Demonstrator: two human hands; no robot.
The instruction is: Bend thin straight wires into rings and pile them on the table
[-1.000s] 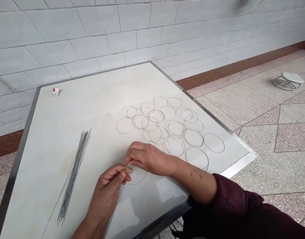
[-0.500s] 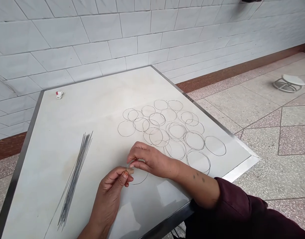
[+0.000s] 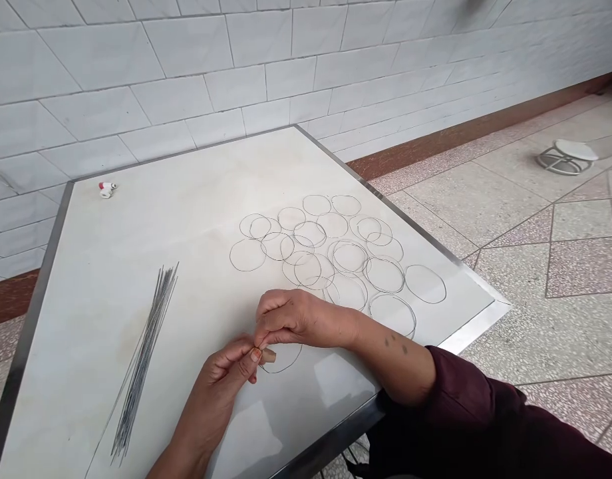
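Observation:
My left hand (image 3: 231, 369) is closed, thumb and fingers pinching a thin wire ring (image 3: 288, 364) where its ends come together. My right hand (image 3: 286, 319) is closed too, its fingertips pinching at the same spot and touching the left fingertips. A small tan piece (image 3: 269, 356), perhaps tape or a wrap on a finger, shows beside my left thumb. Part of the ring is hidden behind my hands. Beyond them many finished-looking wire rings (image 3: 247, 255) lie flat and overlapping. To the left lies a bundle of straight wires (image 3: 144, 366).
The white table (image 3: 196, 179) has a metal edge and stands near a white tiled wall (image 3: 186, 53). A small red and white object (image 3: 106, 191) lies at its far left corner. On the floor at right stands a low stool (image 3: 568, 156).
My right hand's fingers have come down to the left fingertips and closed together at the ring's joint. The whole view has shifted slightly.

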